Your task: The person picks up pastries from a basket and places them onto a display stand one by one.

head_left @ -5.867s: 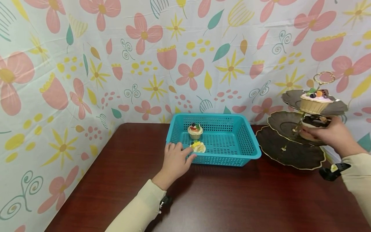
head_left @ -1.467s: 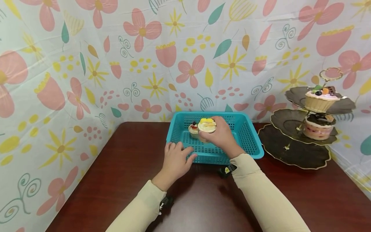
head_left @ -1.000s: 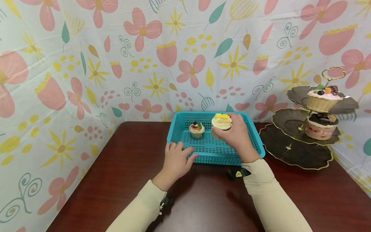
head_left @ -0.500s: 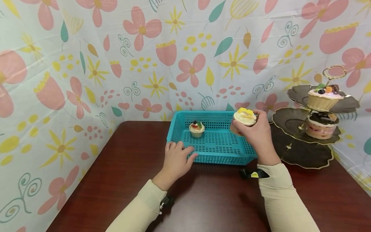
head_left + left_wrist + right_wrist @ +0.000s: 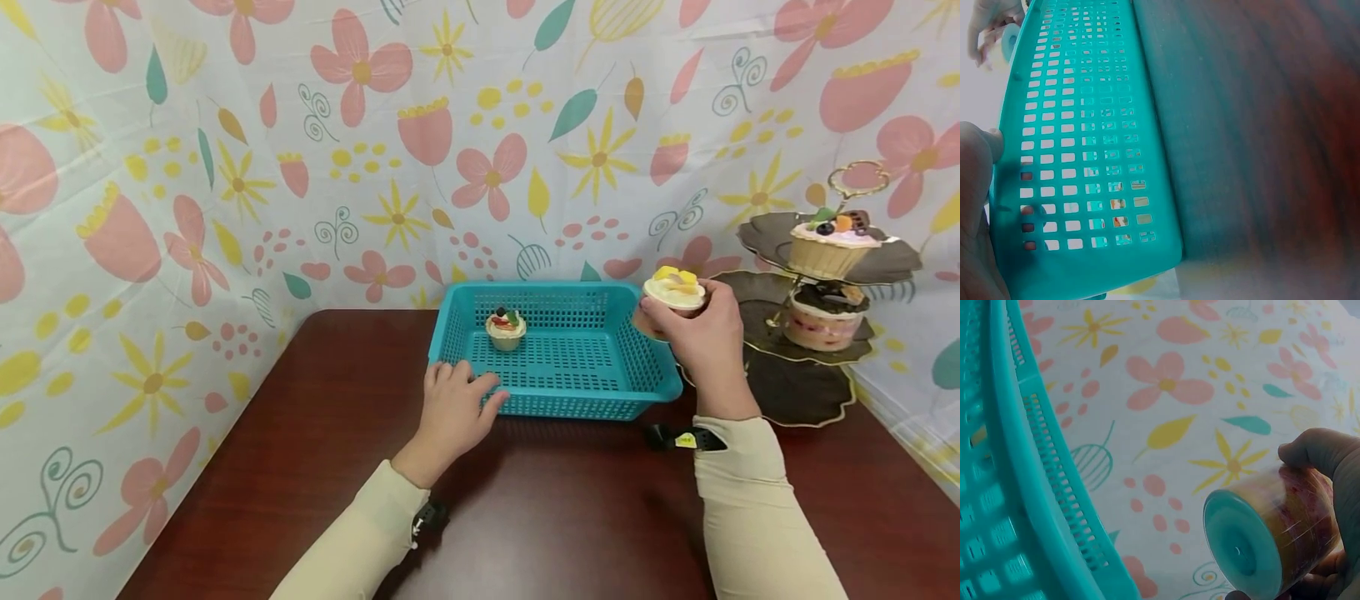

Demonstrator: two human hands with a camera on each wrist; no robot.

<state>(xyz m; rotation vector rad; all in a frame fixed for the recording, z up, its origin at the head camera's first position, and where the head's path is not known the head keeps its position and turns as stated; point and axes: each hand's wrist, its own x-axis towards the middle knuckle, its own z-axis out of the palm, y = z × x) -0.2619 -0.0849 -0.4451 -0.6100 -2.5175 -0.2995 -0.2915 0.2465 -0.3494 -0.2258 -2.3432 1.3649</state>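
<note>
My right hand (image 5: 708, 337) grips a dessert cup (image 5: 673, 292) topped with cream and yellow fruit pieces, raised above the right end of the blue plastic basket (image 5: 600, 406). The right wrist view shows the cup's round teal-looking base (image 5: 1244, 547) and clear layered side, with fingers and thumb wrapped round it. My left hand (image 5: 457, 412) holds the basket's front left rim, fingers bent over it; in the left wrist view the thumb (image 5: 994, 145) lies at the rim. A small cupcake (image 5: 506, 330) with red fruit and a dark berry sits inside the basket, toward the left.
A dark three-tier stand (image 5: 802, 392) with gold edges stands at the right. Its top tier bears a fruit-topped cupcake (image 5: 832, 250), the middle one a chocolate-topped layered dessert cup (image 5: 823, 321). Floral cloth (image 5: 360, 208) hangs behind the brown table (image 5: 525, 508).
The chocolate-topped cup was set on the middle tier and let go. My right hand then lifted the yellow-topped cup from the basket and moved it right. My left hand stayed at the rim.
</note>
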